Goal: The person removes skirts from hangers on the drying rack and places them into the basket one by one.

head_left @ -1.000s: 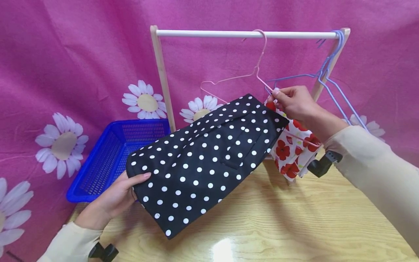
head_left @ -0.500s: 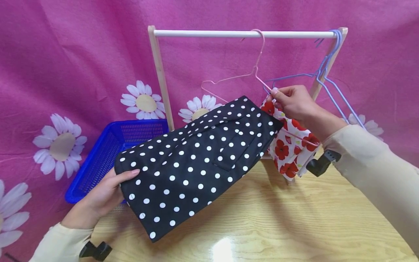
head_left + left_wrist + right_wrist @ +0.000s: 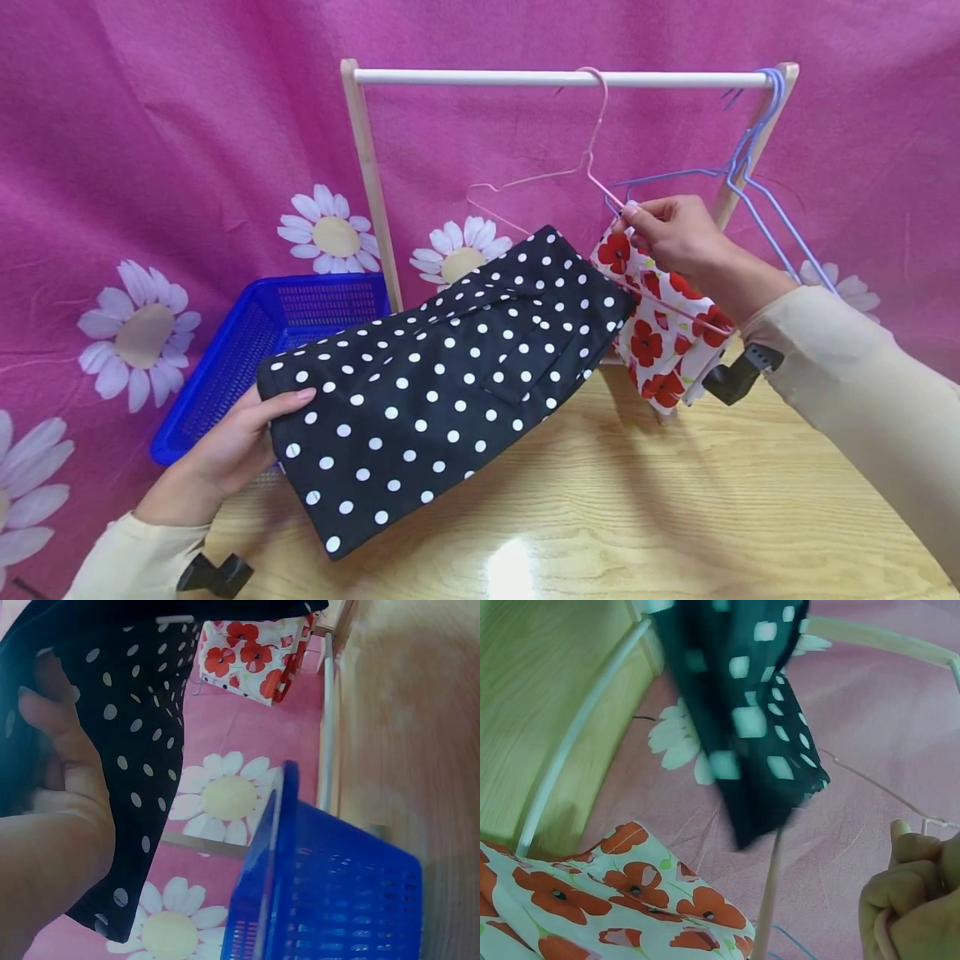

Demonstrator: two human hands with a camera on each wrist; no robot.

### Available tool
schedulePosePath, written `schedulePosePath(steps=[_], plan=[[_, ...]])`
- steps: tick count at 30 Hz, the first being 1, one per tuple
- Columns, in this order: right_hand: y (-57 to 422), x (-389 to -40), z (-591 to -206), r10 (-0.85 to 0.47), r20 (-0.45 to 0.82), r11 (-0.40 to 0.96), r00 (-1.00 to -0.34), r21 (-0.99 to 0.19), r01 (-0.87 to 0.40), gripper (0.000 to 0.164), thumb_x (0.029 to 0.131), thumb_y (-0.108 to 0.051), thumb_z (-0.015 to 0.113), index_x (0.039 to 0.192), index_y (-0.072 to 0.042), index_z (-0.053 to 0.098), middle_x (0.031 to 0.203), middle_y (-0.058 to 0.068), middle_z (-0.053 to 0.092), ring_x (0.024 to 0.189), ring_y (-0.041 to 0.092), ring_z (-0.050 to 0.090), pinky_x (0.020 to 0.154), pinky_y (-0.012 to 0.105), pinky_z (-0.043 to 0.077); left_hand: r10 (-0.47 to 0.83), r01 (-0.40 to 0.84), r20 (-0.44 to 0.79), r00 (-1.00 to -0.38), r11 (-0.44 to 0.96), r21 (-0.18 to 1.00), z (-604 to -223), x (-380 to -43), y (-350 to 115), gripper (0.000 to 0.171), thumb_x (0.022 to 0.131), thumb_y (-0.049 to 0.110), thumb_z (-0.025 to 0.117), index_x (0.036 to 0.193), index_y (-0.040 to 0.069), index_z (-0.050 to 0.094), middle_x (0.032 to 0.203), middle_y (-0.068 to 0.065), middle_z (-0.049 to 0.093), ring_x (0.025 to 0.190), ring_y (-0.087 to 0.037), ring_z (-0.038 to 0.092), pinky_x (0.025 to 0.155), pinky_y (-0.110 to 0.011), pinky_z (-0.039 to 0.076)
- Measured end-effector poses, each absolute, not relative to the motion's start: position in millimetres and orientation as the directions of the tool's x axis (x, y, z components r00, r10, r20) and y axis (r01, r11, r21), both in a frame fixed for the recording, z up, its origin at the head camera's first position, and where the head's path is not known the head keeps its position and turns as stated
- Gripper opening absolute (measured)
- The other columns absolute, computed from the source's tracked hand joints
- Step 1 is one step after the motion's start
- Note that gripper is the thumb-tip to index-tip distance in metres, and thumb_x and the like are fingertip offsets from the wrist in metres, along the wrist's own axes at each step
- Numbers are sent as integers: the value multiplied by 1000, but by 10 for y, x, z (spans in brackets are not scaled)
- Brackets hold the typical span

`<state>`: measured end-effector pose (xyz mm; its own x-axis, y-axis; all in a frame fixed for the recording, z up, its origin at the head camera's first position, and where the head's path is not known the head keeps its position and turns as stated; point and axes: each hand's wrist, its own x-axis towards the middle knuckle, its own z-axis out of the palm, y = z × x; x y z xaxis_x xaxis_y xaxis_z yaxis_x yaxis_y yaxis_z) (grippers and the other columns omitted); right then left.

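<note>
My left hand (image 3: 232, 446) grips the lower left end of a black garment with white polka dots (image 3: 450, 383), thumb on top and fingers beneath. The cloth slants up to the right, with a pocket-like flap on its face. My right hand (image 3: 678, 237) pinches the right shoulder of a pink wire hanger (image 3: 588, 158), hooked on the rail. The hanger's lower bar disappears at the garment's upper right end; whether it runs inside or behind the cloth I cannot tell. In the right wrist view, the curled fingers (image 3: 907, 885) hold the hanger wire.
A white rail (image 3: 480, 77) on wooden posts spans the back. Blue hangers (image 3: 738, 167) hang at its right end, and white cloth with red flowers (image 3: 652, 342) hangs behind the pink hanger. A blue basket (image 3: 202, 379) stands left on the wooden table (image 3: 675, 517).
My left hand has drawn the polka-dot garment left and slightly down, so its upper right end sits farther from my right hand. The right hand stays put on the hanger.
</note>
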<state>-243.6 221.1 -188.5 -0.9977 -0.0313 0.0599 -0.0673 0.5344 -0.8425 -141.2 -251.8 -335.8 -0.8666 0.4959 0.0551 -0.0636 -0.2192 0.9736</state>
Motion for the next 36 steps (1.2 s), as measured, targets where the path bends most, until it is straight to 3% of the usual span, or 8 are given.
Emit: schedulePosePath(steps=[3,5,10,17,20,25,36], plan=[[2207,-2436,-1891,-37,68,528,-997,-845,-77,38,106,-32,50,75,-31,70,58,-11,50,53,1,37,45,19,30,474,-93,2,-880,-177,980,-3391,-1399,-2446,26,108,12,41,129,23,53,112,5,76,96,-10,75,82,-27,61],[2196,-2436,-1897,-44,75,521,-996,-849,-87,39,107,-31,49,73,-32,69,56,-12,49,51,1,36,44,19,29,483,-111,-27,-875,-146,983,-3424,-1401,-2365,24,108,14,43,128,22,52,108,7,76,90,-7,74,74,-23,60],[2167,-2439,-1906,-61,75,519,-995,-849,-95,37,107,-31,49,75,-30,68,57,-12,49,49,1,35,43,20,30,580,-152,-66,-812,-101,983,-3496,-1414,-2142,17,107,13,45,121,17,53,97,9,76,76,-3,71,61,-20,56],[2160,-2427,-1890,-56,47,528,-997,-847,-69,35,107,-32,48,79,-28,69,58,-11,49,50,3,34,45,21,30,642,-210,-131,-756,-49,976,-3473,-1409,-2001,24,106,17,46,129,12,44,106,3,73,89,-10,74,69,-28,61],[2159,-2426,-1885,-58,44,530,-997,-845,-68,36,107,-33,48,78,-29,69,58,-12,50,49,2,34,44,21,30,653,-219,-149,-743,-27,975,-3453,-1412,-1971,26,106,18,46,131,11,42,104,2,74,85,-11,74,68,-29,61],[2139,-2426,-1887,-62,52,534,-997,-842,-77,35,107,-32,48,78,-30,68,59,-13,50,49,2,34,44,21,30,638,-203,-124,-760,-51,978,-3435,-1426,-1916,27,106,17,47,132,11,42,101,2,75,82,-9,74,69,-28,61],[2109,-2437,-1895,-66,54,527,-996,-846,-81,35,107,-31,48,80,-27,69,60,-11,49,49,2,33,43,21,28,609,-188,-78,-790,-119,975,-3382,-1421,-1783,17,107,19,49,122,15,55,96,4,77,80,-9,74,72,-24,61]])
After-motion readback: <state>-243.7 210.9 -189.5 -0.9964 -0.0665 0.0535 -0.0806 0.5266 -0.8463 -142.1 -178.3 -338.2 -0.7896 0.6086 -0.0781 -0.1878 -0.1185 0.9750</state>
